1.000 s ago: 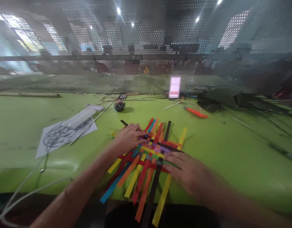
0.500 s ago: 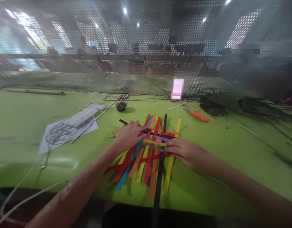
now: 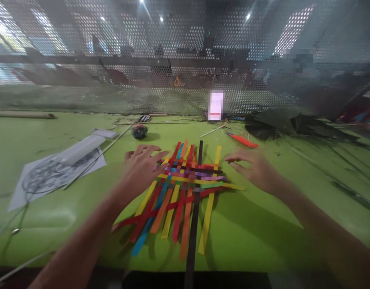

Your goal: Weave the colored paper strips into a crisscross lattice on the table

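Flat coloured paper strips lie interlaced in a loose weave (image 3: 185,176) in front of me. Red, blue, orange and yellow strips run lengthwise, along with a long dark strip (image 3: 193,224) that reaches past the table's near edge. Across them pass red, black, purple, yellow, green and grey ones, and a red strip (image 3: 172,205) slants below. My left hand (image 3: 142,166) is over the weave's left edge, fingers spread; whether its fingertips touch the strips I cannot tell. To the right, my right hand (image 3: 255,166) is apart from the strips, thumb and fingers parted, nothing visible in it.
On the green table (image 3: 263,241) a printed sheet (image 3: 37,180) and a rolled clear plastic piece (image 3: 79,150) lie left. Behind are a dark mottled ball (image 3: 139,131), an orange-handled tool (image 3: 244,140) and dark leaves (image 3: 293,124). A perforated metal screen (image 3: 185,48) stands at the back.
My right hand has come off the weave's right edge and moved right, uncovering the strip ends. My left hand has drawn back to the left. The whole view has shifted slightly.
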Tool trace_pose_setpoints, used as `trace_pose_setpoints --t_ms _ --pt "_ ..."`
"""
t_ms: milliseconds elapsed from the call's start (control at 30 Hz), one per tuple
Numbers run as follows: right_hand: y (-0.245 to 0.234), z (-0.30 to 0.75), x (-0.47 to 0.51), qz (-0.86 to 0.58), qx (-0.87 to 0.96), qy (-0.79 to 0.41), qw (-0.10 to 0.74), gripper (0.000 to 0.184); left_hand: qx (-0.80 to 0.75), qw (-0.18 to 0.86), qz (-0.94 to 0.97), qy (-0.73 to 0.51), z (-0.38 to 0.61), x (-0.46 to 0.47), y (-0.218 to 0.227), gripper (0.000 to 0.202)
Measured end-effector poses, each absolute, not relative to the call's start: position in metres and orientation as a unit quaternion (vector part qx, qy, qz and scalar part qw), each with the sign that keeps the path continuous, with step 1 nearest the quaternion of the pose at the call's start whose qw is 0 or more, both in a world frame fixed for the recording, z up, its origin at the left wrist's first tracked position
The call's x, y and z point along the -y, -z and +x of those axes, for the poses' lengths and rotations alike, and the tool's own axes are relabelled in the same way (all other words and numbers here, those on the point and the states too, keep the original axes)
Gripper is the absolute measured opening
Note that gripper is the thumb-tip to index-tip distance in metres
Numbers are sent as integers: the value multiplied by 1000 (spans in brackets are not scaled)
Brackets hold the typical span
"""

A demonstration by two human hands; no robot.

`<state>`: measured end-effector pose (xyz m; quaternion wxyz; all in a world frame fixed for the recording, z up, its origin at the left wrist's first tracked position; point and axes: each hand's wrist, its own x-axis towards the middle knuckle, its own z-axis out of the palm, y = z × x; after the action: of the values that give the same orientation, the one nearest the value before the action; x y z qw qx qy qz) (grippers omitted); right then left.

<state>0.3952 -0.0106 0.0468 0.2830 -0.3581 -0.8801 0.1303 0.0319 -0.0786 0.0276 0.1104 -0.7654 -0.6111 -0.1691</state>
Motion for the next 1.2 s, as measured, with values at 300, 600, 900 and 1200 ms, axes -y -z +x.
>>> trace_pose_setpoints --t_ms 300,600,900,1200 --pt "-41 390 0 -407 870 -147 237 26 425 -73 -864 259 46 125 -42 22" --pt "-45 364 -45 -563 740 -318 184 46 388 -90 -911 110 78 130 -33 30" --pt "-31 349 -53 -480 692 -494 216 24 398 -92 -908 95 70 127 -30 42" --pt "-30 340 -58 -488 691 -488 214 17 371 -82 -921 89 66 120 -30 52"
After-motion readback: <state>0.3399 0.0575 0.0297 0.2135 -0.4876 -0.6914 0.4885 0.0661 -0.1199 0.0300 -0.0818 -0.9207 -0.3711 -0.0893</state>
